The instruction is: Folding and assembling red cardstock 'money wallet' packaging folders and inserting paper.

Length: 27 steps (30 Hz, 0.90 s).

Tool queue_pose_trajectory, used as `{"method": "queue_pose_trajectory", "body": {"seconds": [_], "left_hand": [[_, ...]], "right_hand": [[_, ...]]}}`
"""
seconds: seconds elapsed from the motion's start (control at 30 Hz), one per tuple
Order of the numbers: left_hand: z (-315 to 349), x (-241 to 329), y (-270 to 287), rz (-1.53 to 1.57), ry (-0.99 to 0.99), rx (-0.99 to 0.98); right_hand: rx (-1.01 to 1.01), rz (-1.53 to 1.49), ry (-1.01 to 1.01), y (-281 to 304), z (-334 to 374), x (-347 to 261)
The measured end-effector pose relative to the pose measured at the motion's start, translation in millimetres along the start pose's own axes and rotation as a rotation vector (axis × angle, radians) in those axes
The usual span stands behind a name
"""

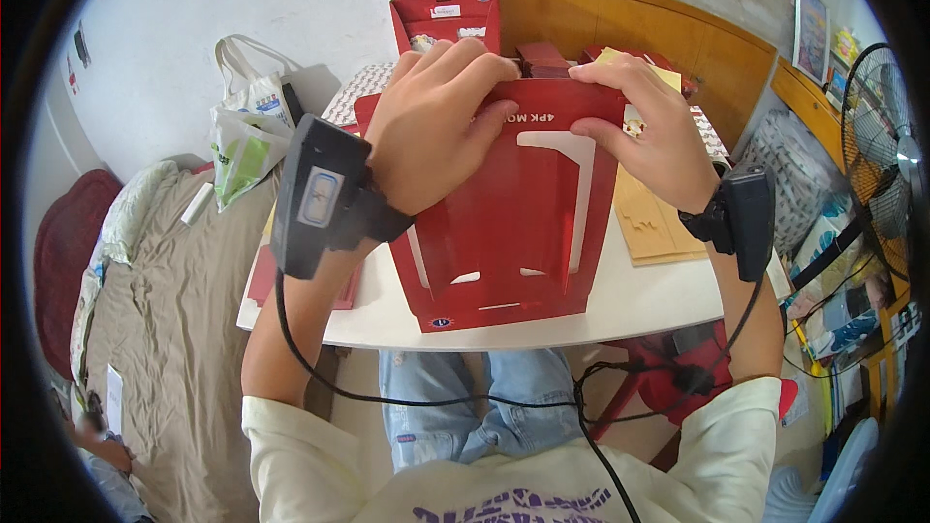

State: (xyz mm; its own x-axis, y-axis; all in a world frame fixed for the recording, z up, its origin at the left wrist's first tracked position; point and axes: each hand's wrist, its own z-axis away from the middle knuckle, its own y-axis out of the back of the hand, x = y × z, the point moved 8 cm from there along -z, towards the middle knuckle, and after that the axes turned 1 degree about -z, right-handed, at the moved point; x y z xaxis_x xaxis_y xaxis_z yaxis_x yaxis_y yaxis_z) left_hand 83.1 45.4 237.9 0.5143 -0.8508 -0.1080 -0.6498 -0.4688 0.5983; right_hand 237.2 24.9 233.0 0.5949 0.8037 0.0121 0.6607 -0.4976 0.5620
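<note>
A red cardboard display box [484, 223] with cut-out windows stands upright on the white table in front of me, its printed flap at the top. My left hand [441, 126] grips the upper left of the box, fingers over the top edge and thumb on the near face. My right hand [644, 126] pinches the upper right edge between thumb and fingers. Tan wooden boards [664, 228] lie right of the box. Farther back stands another red box [446, 8], with small items inside. Flat red pieces [346, 292] are partly hidden under my left forearm.
Black devices strapped to both wrists trail a cable [436, 397] across my lap. A bed [194, 329] with bags [247, 145] lies to the left, and another person's hand [114, 450] shows at lower left. A fan [886, 145] stands at the right.
</note>
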Motion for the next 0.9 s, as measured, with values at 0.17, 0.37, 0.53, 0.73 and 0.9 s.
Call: {"method": "queue_pose_trajectory", "body": {"seconds": [0.17,0.37,0.53,0.73,0.9], "left_hand": [[-8,15,-11,0.111,-0.096,0.000],[-12,14,-19,0.204,-0.084,-0.089],[-10,13,-20,0.170,-0.066,-0.070],[-9,19,-13,0.142,-0.081,-0.045],[-8,23,-8,0.162,-0.038,-0.039]], "right_hand": [[0.005,-0.015,0.004,-2,-2,-5],[0.029,-0.150,-0.099,-5,1,3],[0.000,-0.157,-0.075,-5,1,3],[-0.025,-0.125,-0.028,-5,3,-5],[-0.001,-0.158,-0.024,-5,3,-12]]}}
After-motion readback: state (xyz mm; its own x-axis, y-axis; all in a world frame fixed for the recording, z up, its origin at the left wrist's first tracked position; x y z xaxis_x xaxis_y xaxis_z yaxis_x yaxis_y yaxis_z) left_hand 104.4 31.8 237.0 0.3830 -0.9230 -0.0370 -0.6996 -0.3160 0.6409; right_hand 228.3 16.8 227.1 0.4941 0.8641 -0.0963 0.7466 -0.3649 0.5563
